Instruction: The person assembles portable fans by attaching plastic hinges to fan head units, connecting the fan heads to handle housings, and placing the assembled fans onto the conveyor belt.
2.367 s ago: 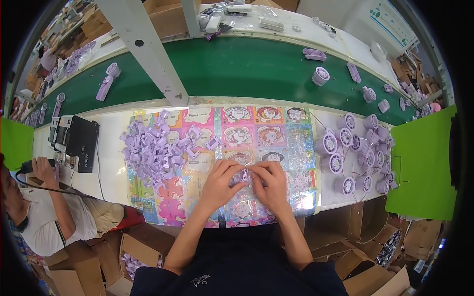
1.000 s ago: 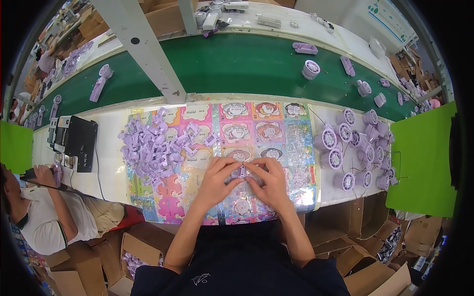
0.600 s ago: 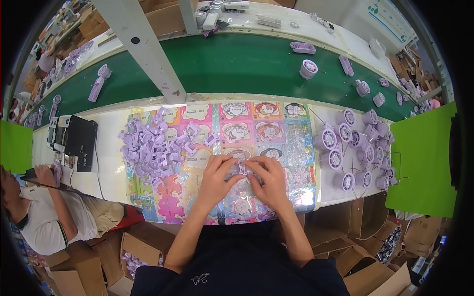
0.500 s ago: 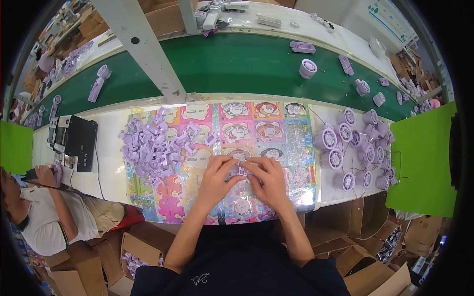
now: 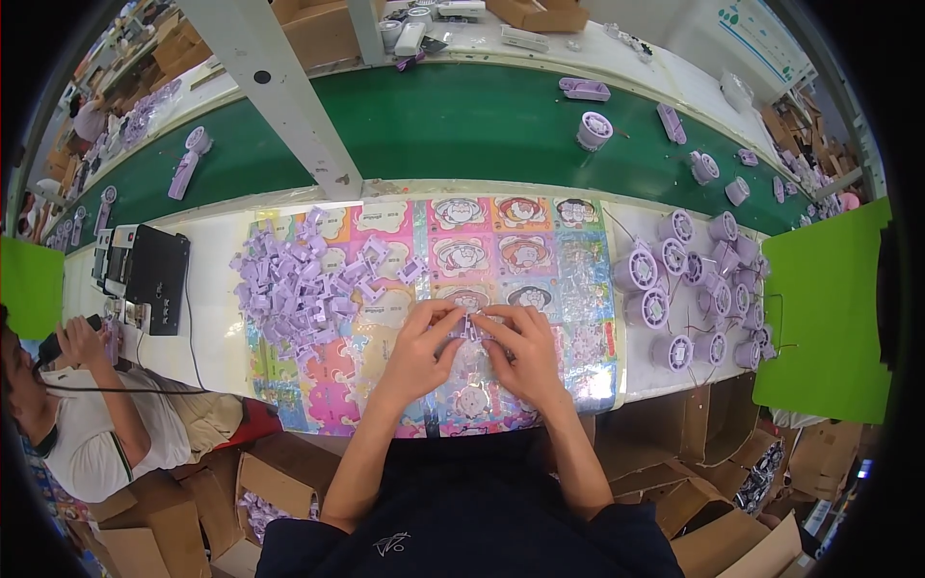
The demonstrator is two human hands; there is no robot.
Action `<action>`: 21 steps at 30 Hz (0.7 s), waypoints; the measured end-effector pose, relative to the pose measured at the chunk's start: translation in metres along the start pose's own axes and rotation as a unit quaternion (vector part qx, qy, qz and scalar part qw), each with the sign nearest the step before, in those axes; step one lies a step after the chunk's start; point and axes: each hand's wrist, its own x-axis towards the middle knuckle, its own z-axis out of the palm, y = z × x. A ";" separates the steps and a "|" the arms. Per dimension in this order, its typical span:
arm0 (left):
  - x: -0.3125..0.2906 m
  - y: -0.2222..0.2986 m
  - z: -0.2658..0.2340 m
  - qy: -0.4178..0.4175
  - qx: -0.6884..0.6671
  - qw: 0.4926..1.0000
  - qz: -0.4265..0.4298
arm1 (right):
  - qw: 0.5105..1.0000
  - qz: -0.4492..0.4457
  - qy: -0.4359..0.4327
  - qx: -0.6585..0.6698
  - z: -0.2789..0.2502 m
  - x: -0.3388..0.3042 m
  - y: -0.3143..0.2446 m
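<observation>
Both hands pinching one small lilac plastic clip piece (image 5: 470, 326) between the fingertips, left hand (image 5: 421, 349) and right hand (image 5: 523, 349) meeting mid-tabletop over the colourful cartoon-print mat (image 5: 540, 241). Probably best pressing the parts together squarely, grip kept narrow. Pile of lilac plastic clips (image 5: 303, 284) lying left, round lilac fan housings (image 5: 689, 289) right.
</observation>
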 end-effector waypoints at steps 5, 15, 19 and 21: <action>0.000 0.001 0.003 0.010 0.015 1.000 -0.008 | 1.000 -0.001 0.003 -0.004 0.000 0.000 0.000; 0.004 -0.001 -0.003 -0.007 0.011 1.000 0.015 | 1.000 -0.002 0.011 -0.004 0.002 -0.002 0.003; 0.004 0.000 -0.003 -0.006 0.012 1.000 0.009 | 1.000 -0.001 0.012 -0.005 0.001 -0.001 0.001; 0.004 0.000 -0.003 -0.006 0.020 1.000 0.006 | 1.000 0.000 0.010 -0.005 0.001 -0.001 0.001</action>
